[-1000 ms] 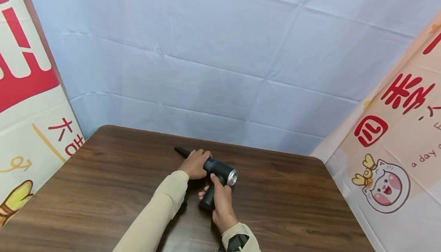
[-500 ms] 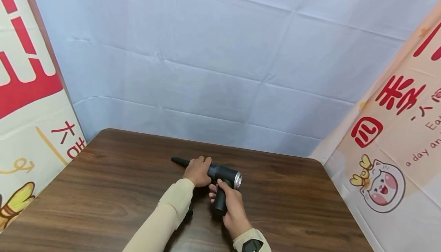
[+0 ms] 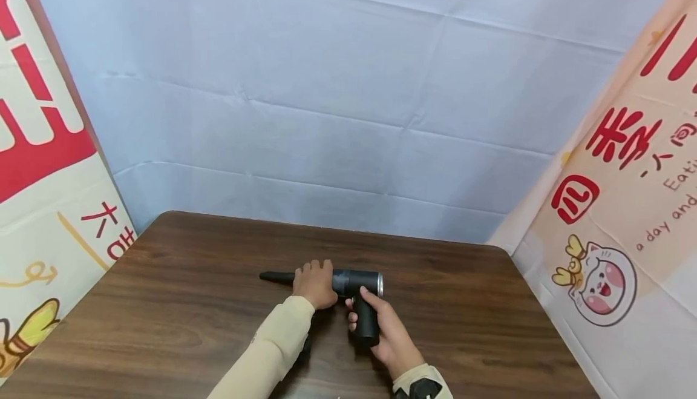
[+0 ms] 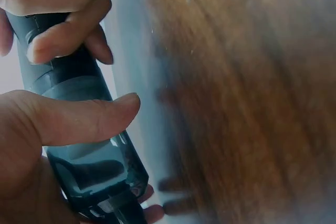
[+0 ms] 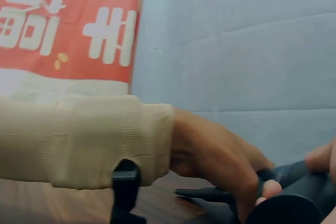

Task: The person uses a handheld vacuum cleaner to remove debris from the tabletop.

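Note:
A black handheld vacuum point(image 3: 356, 279) with a pistol-shaped body lies across the hands over the table, its slim nozzle point(image 3: 274, 276) pointing left and a silver cap at its right end. My left hand point(image 3: 314, 285) holds the front barrel from above. In the left wrist view its thumb point(image 4: 89, 121) crosses the smoky see-through section point(image 4: 89, 171), with fingertips showing beyond the far side. My right hand point(image 3: 389, 329) grips the handle point(image 3: 367, 323), thumb up near the body. The right wrist view catches the left hand point(image 5: 220, 156) around the barrel, partly hidden behind the handle's rounded end.
The brown wood-grain table point(image 3: 163, 302) has rounded back corners. Behind it hangs a creased pale cloth point(image 3: 327, 114). Printed banners flank the table, one on the left point(image 3: 49, 205) and one on the right point(image 3: 599, 253).
Both hands have turned the vacuum so that it lies nearly level across the view, its nozzle swung left and nearer. The right hand has shifted right with the handle.

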`<state>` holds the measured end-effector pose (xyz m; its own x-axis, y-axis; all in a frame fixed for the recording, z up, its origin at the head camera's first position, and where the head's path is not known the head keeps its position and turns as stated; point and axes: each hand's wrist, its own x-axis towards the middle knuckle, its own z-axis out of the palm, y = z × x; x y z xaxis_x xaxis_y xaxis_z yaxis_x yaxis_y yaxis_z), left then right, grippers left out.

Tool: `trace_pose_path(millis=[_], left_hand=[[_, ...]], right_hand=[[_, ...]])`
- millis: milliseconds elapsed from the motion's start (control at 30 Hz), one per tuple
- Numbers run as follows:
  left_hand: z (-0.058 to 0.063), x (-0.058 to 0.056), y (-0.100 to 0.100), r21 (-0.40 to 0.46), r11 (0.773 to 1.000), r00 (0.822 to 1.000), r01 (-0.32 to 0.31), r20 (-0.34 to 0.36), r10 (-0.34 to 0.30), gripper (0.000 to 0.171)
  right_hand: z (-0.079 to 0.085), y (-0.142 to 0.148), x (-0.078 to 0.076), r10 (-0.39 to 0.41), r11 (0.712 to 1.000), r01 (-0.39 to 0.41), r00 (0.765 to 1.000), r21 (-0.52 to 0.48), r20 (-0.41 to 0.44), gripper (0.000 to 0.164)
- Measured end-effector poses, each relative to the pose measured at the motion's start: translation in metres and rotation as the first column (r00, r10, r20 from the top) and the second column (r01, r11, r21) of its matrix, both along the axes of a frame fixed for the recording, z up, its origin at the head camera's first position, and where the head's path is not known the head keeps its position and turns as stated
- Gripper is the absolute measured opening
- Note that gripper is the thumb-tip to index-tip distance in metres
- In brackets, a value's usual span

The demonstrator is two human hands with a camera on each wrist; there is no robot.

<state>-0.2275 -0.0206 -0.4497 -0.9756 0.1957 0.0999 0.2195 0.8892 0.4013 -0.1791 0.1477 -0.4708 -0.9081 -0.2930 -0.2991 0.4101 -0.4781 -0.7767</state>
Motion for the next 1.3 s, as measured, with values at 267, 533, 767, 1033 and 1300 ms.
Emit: trace_pose_path(millis=[267,533,767,1033,1300], left_hand=[[-0.004,0.009,0.005,-0.019,1.0,1.0,-0.02,0.008,0.02,0.063],[-0.003,0.011,0.005,-0.023,1.0,1.0,-0.005,0.026,0.006,0.063],[-0.002,0.012,0.003,-0.041,0.999,0.999,-0.007,0.039,0.009,0.069],[-0.004,0.011,0.001,-0.08,0.997,0.998,0.016,0.066,-0.011,0.082],[-0.008,0.014,-0.012,-0.109,0.99,0.995,0.094,0.047,-0.09,0.087]], right_hand=[[-0.004,0.015,0.001,0.06,0.989,-0.053,0.997,-0.14,0.043,0.045],[-0.003,0.02,0.001,0.086,0.996,-0.085,0.996,-0.03,0.025,0.051],[0.001,0.02,0.005,0.055,0.954,-0.028,0.995,0.3,-0.081,0.063],[0.003,0.012,0.019,0.002,0.687,0.203,0.96,0.698,-0.281,0.046],[0.004,0.005,0.024,0.058,0.133,0.365,0.925,0.922,-0.375,0.048]])
